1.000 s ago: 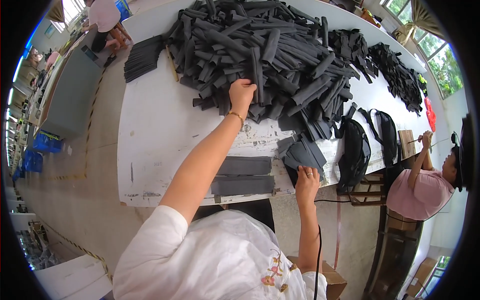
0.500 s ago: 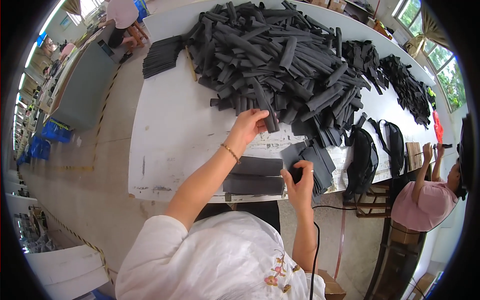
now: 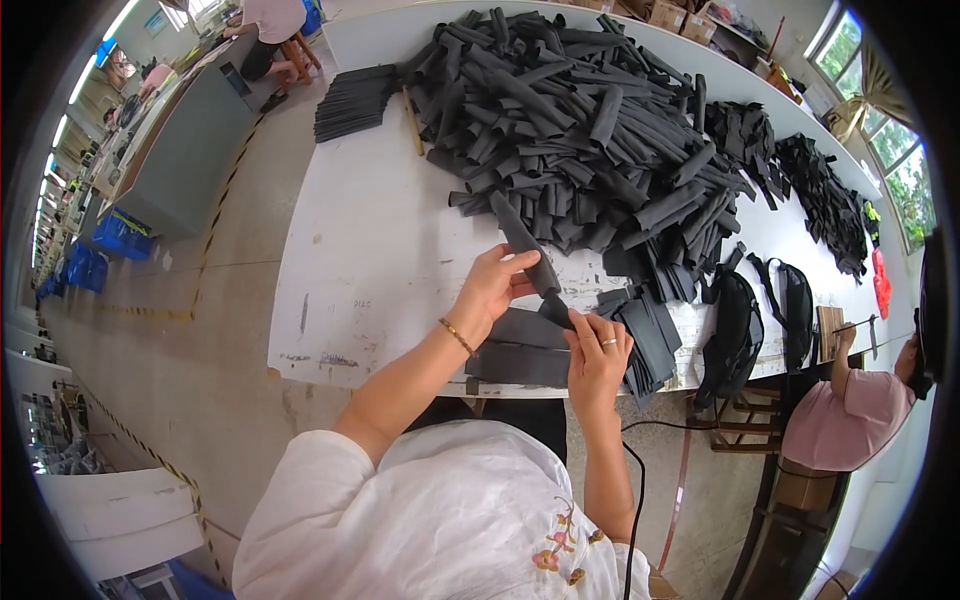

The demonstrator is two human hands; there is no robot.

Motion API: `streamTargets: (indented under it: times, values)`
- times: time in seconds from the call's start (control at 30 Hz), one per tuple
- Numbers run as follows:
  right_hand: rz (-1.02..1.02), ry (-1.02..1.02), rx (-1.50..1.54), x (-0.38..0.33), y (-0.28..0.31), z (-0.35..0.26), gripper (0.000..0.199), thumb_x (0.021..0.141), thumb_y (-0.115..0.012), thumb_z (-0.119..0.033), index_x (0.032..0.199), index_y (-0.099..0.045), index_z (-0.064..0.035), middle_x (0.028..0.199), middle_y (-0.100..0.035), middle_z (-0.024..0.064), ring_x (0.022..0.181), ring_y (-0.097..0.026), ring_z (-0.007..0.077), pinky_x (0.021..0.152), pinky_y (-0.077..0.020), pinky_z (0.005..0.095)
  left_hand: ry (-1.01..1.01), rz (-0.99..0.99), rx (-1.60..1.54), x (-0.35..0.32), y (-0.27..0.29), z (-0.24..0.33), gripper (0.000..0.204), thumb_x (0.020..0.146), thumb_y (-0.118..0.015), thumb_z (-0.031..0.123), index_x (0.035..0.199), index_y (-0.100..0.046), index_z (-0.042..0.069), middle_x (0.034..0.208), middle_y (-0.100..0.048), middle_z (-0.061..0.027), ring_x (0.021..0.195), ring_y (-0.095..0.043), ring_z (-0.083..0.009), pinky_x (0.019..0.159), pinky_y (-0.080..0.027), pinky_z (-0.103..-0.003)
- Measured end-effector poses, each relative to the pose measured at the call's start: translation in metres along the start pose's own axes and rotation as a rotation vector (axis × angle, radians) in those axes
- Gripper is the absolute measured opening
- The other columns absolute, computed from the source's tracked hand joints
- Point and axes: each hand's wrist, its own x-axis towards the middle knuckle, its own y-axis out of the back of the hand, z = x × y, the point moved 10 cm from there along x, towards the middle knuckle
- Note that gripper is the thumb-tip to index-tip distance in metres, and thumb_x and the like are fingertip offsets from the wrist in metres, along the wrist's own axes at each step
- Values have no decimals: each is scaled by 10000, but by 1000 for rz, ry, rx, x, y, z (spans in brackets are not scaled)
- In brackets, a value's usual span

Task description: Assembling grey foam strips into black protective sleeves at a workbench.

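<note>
My left hand [image 3: 490, 290] is closed round a curled black fabric piece [image 3: 523, 238], thumb on top, its far end pointing toward the heap. In my right hand [image 3: 598, 352], thumb and fingers pinch a smaller flat black piece [image 3: 558, 311]. That piece meets the near end of the curled one; whether it goes inside or lies against it I cannot tell. Below my hands, two flat black strips [image 3: 518, 364] lie side by side near the table edge, partly covered. Right of my right hand lies a fanned stack of flat black pieces [image 3: 650, 345].
A large heap of curled black pieces [image 3: 560, 120] covers the table's [image 3: 340, 230] far middle. A neat black stack [image 3: 352, 105] and a yellowish stick [image 3: 412, 122] lie far left. Black bags [image 3: 733, 320] rest at right. A co-worker in pink [image 3: 838, 425] sits beyond them.
My right hand has left the fanned stack, bringing a small flat piece to the curled piece's near end. My left hand has tilted the curled piece. The whole view has shifted slightly.
</note>
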Motion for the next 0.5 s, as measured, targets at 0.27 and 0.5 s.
streamTargets:
  times: [0.27, 0.5]
  values:
    - [68, 83, -157, -1, 2, 6, 314, 766, -716, -36, 1071, -686, -102, 958, -609, 20, 873, -579, 217, 807, -408, 377, -74, 2, 67, -23, -14, 6, 387, 841, -719, 69, 1141, -500, -37, 977, -654, -154, 827, -694, -252, 697, -606, -371]
    - [138, 70, -87, 1, -4, -8, 444, 784, -726, -49, 1214, -615, -48, 1049, -597, 83, 908, -564, 277, 817, -416, 401, -297, 46, 112, -61, -36, 19, 445, 843, -709, 33, 1208, -456, 0, 1027, -655, -158, 897, -673, -212, 789, -567, -312]
